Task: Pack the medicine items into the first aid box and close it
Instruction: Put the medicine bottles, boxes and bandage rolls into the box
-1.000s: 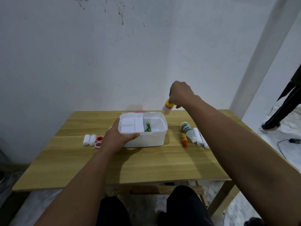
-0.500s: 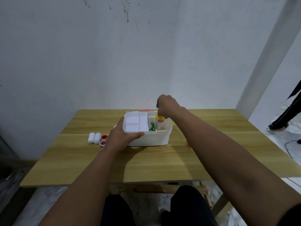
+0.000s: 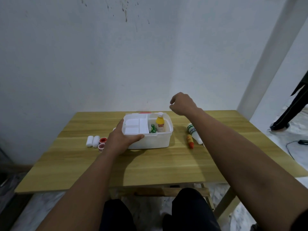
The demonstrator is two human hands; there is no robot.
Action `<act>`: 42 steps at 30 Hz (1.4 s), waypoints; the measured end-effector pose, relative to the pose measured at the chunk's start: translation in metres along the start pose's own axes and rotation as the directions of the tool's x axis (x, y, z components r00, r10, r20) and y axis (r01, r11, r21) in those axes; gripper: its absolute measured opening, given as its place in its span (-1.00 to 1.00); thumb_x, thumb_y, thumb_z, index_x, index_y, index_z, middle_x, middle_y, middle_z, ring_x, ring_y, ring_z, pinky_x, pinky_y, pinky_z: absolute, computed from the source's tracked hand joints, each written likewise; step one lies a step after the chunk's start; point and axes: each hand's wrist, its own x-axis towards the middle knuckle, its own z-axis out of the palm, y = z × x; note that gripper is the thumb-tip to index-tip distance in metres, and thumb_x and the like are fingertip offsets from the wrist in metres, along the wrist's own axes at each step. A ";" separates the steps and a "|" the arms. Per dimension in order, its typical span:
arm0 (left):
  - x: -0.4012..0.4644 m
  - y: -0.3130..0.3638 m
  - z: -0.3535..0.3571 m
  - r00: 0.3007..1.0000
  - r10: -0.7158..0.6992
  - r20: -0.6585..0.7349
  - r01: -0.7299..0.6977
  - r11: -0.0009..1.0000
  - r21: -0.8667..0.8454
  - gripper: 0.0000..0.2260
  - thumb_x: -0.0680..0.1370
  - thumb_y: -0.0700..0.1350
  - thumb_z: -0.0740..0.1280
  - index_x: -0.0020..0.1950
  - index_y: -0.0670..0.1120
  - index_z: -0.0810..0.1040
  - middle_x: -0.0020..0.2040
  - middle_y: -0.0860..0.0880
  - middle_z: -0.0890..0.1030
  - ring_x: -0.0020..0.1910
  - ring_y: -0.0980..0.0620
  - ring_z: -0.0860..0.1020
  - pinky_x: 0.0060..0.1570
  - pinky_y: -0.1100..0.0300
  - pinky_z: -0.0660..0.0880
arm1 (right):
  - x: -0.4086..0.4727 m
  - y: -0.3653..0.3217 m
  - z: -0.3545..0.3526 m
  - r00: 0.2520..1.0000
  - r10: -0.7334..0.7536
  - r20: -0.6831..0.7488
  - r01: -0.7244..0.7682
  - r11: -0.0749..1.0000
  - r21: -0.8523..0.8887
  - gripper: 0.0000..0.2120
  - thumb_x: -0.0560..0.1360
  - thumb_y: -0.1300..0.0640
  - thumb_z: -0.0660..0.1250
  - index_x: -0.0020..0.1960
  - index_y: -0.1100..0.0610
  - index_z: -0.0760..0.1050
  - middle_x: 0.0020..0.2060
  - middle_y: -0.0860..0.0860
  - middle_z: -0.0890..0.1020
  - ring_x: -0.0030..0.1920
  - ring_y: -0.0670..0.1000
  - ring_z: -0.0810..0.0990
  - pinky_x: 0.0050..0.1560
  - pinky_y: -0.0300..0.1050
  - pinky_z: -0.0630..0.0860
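The white first aid box [image 3: 150, 140] stands open in the middle of the wooden table [image 3: 150, 167]. My left hand [image 3: 122, 139] grips its front left corner. Inside the right compartment a yellow bottle [image 3: 160, 124] stands upright beside a small green packet [image 3: 152, 128]. A white divided tray [image 3: 135, 127] fills the left half. My right hand [image 3: 182, 104] hovers above and to the right of the box, fingers loosely curled and holding nothing. To the right of the box lie a white bottle with a green label [image 3: 194, 133] and a small orange tube [image 3: 190, 141].
Two white gauze rolls [image 3: 92, 141] and two red tape rolls [image 3: 102, 143] lie left of the box. A bit of something red [image 3: 145, 112] shows behind the box. The white wall rises just behind the table. A cable [image 3: 293, 147] lies on the floor at the right.
My right hand carried the yellow bottle down into the box's right compartment, let it go and rose away to the right. My left hand has kept its hold on the box.
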 end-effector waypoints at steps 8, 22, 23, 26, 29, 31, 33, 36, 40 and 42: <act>0.000 0.001 0.001 1.000 0.022 0.006 -0.022 0.999 -0.035 -0.02 0.23 0.36 0.60 0.59 0.19 0.32 0.41 0.12 0.54 0.35 -0.01 0.50 0.24 -0.03 0.55 | -0.029 0.050 -0.015 0.937 0.260 0.232 -0.121 0.868 -0.482 -0.88 0.44 0.22 0.46 -0.11 0.15 0.53 -0.16 0.07 0.66 -0.08 0.12 0.69 0.00 -0.01 0.65; 0.000 0.001 0.000 1.000 -0.003 0.012 0.003 1.000 -0.005 0.05 0.17 0.46 0.56 0.59 0.23 0.29 0.43 0.12 0.52 0.38 -0.02 0.49 0.27 -0.09 0.56 | -0.049 0.062 0.023 0.923 0.319 0.215 -0.160 0.827 -0.539 -0.83 0.47 0.29 0.43 -0.06 0.12 0.47 -0.26 0.03 0.48 -0.10 0.10 0.56 -0.15 -0.04 0.49; 0.000 0.000 -0.001 1.000 -0.009 0.014 0.009 1.000 -0.005 0.06 0.16 0.47 0.56 0.60 0.24 0.28 0.44 0.13 0.52 0.39 -0.02 0.49 0.28 -0.09 0.56 | -0.049 0.063 0.024 0.928 0.310 0.204 -0.168 0.840 -0.515 -0.88 0.50 0.27 0.39 -0.06 0.12 0.46 -0.26 0.02 0.48 -0.10 0.10 0.56 -0.15 -0.04 0.48; -0.002 0.002 -0.001 1.000 0.009 0.008 -0.009 1.000 -0.018 0.01 0.19 0.42 0.58 0.58 0.24 0.31 0.40 0.15 0.55 0.36 0.01 0.51 0.24 -0.02 0.56 | -0.045 0.068 0.026 0.955 0.265 0.133 -0.184 0.881 -0.436 -0.89 0.56 0.14 0.33 0.06 0.12 0.49 -0.17 0.03 0.53 -0.07 0.11 0.56 -0.14 -0.05 0.47; -0.003 0.003 -0.001 1.000 0.017 0.007 -0.016 0.999 -0.029 -0.02 0.20 0.40 0.59 0.57 0.23 0.33 0.38 0.16 0.56 0.34 0.00 0.51 0.25 -0.05 0.56 | -0.041 0.067 0.023 0.965 0.243 0.100 -0.192 0.912 -0.362 -0.80 0.54 0.05 0.39 0.07 0.15 0.49 -0.12 0.07 0.56 -0.07 0.13 0.58 -0.15 -0.06 0.49; -0.002 0.003 -0.001 1.000 0.010 0.005 -0.010 1.000 -0.018 0.01 0.19 0.42 0.58 0.58 0.23 0.30 0.40 0.14 0.55 0.35 -0.01 0.51 0.25 -0.07 0.57 | -0.036 0.064 0.017 0.964 0.249 0.091 -0.214 0.934 -0.285 -0.81 0.52 0.09 0.42 -0.08 0.18 0.45 -0.12 0.10 0.58 -0.10 0.13 0.60 -0.16 -0.05 0.55; -0.002 0.002 -0.001 1.000 0.004 0.009 -0.004 1.000 -0.010 0.01 0.20 0.42 0.58 0.58 0.24 0.30 0.40 0.14 0.54 0.35 -0.01 0.50 0.23 -0.07 0.57 | -0.029 0.060 0.010 0.966 0.250 0.070 -0.236 0.958 -0.162 -0.86 0.49 0.22 0.40 -0.16 0.20 0.45 -0.13 0.14 0.64 -0.15 0.16 0.68 -0.13 -0.01 0.66; -0.003 0.002 -0.001 1.000 0.022 0.013 -0.022 1.000 -0.023 -0.03 0.24 0.37 0.60 0.58 0.22 0.30 0.41 0.14 0.53 0.34 0.00 0.49 0.20 -0.03 0.56 | -0.019 0.053 -0.002 0.976 0.219 -0.007 -0.219 0.975 -0.021 -0.84 0.47 0.31 0.40 0.04 0.24 0.64 -0.04 0.18 0.71 -0.11 0.18 0.73 -0.04 -0.02 0.69; -0.002 0.003 -0.001 0.999 0.051 0.017 -0.050 0.997 -0.051 -0.11 0.33 0.26 0.63 0.58 0.20 0.33 0.40 0.14 0.53 0.30 0.04 0.48 0.12 0.06 0.52 | -0.012 0.031 -0.033 0.984 0.083 -0.155 -0.073 0.995 0.069 -0.70 0.46 0.24 0.47 0.19 0.18 0.68 0.15 0.13 0.69 0.08 0.16 0.69 0.08 -0.05 0.63; -0.002 0.003 -0.001 0.998 0.053 0.021 -0.052 0.997 -0.053 -0.09 0.30 0.30 0.62 0.58 0.21 0.32 0.41 0.14 0.53 0.31 0.04 0.48 0.13 0.05 0.53 | -0.010 0.017 -0.051 0.979 0.046 -0.201 -0.018 0.990 0.141 -0.65 0.44 0.19 0.51 0.22 0.16 0.66 0.15 0.12 0.69 -0.01 0.16 0.72 0.08 0.07 0.68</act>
